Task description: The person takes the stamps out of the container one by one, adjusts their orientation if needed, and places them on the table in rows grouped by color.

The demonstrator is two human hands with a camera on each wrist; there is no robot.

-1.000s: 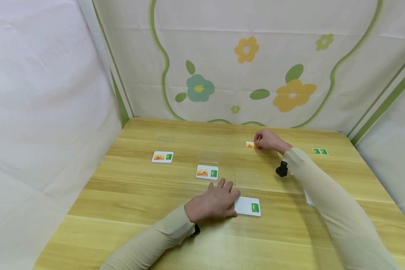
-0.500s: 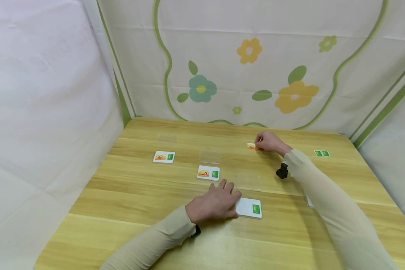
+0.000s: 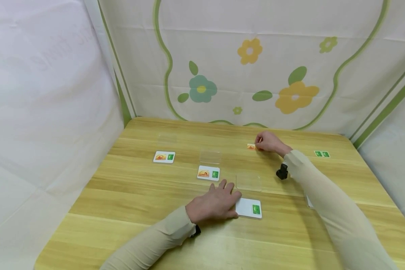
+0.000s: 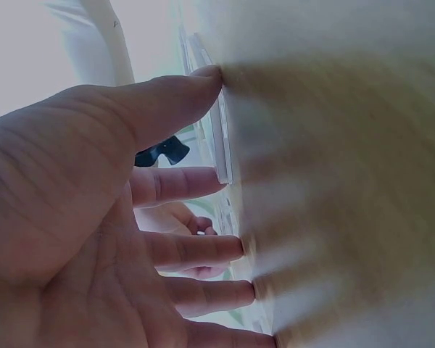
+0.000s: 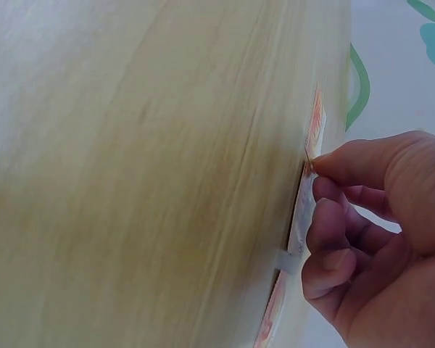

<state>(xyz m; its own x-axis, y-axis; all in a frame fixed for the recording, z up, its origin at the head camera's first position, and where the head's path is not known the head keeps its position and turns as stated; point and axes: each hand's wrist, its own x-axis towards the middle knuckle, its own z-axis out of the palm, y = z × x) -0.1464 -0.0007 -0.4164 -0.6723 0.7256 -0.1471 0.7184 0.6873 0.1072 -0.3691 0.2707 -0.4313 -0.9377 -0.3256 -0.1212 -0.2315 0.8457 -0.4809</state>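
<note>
"So, what's furthest left?"

"Beyond the left hand, a far card (image 3: 164, 157), then a nearer card (image 3: 208, 173), each with orange and green on it."

"And the left hand (image 3: 214, 202) itself?"

"Loose, fingers spread. Its wrist view shows what the head view barely does: thumb and forefinger tips touching the edge of a white card (image 3: 246, 209), just to its right, other fingertips on the table (image 3: 87, 225)."

"The right hand (image 3: 270, 142)?"

"Fingers curled, thumb and forefinger pinching orange stamps (image 3: 251, 146). From overhead one shows, left of the fingers; the right wrist view adds two more pieces in line."

"Further right?"

"Green stamps (image 3: 322, 153), a pair, visible only from the head."
</note>
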